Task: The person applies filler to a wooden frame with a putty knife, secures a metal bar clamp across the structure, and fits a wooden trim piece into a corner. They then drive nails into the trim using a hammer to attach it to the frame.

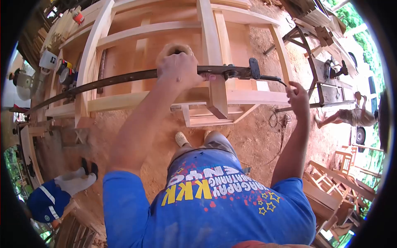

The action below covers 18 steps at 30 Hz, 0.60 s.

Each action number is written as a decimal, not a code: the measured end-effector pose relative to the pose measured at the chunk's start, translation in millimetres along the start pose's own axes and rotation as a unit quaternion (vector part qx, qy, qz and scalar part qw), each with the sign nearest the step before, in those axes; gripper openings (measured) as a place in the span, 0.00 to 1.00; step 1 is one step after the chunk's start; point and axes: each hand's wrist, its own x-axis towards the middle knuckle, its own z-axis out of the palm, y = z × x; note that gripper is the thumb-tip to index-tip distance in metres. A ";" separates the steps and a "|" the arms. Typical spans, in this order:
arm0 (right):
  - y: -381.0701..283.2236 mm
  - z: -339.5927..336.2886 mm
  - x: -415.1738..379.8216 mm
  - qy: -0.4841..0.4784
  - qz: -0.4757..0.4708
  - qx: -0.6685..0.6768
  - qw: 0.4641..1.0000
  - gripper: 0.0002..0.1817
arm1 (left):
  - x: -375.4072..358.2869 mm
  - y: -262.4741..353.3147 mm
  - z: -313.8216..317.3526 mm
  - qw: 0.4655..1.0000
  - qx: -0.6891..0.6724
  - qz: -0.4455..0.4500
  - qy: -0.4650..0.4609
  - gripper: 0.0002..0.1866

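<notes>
A long dark metal bar clamp [128,77] lies across the pale wooden frame [151,34], reaching from the far left to the frame's right part. My left hand [178,69] is closed around its bar. Just beyond that hand shows a pale rounded shape [177,49] with a dark hollow, whose kind I cannot make out. The clamp's screw end [254,68] stands to the right of an upright wooden post [217,91]. At the bent crank handle [283,82], the fingers of my right hand [298,97] are curled on its end.
A person [49,198] is low at the left, and another person [355,115] is at the right. Wooden chair frames [343,165] are piled at lower right. A cable [282,136] runs over the dusty floor. A white container [48,60] and cans [66,76] stand at left.
</notes>
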 end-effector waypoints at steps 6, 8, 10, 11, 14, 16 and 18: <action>-1.5 -12.9 58.8 -0.020 -0.099 0.299 0.949 0.22 | -11.9 12.9 -10.6 0.999 0.003 -0.041 0.028 0.45; 4.4 9.8 81.0 -0.060 -0.126 0.302 0.943 0.22 | -12.1 16.8 -13.3 0.998 -0.004 -0.059 0.012 0.45; 10.8 35.8 94.7 -0.111 -0.119 0.256 0.953 0.24 | -12.5 20.6 -13.7 0.998 -0.006 -0.069 0.007 0.44; 36.4 54.1 110.9 -0.159 -0.122 0.266 0.943 0.27 | -13.1 21.9 -13.5 0.998 -0.006 -0.069 0.010 0.42; 52.0 71.6 110.0 -0.203 -0.079 0.395 0.892 0.35 | 1.0 14.6 1.9 0.996 0.010 -0.081 0.031 0.38; 55.0 73.9 104.2 -0.201 -0.073 0.437 0.873 0.34 | 1.2 12.9 4.8 0.995 0.017 -0.087 0.035 0.35; 67.1 83.8 106.2 -0.186 -0.117 0.412 0.885 0.35 | -0.7 15.6 3.1 0.996 0.019 -0.085 0.036 0.33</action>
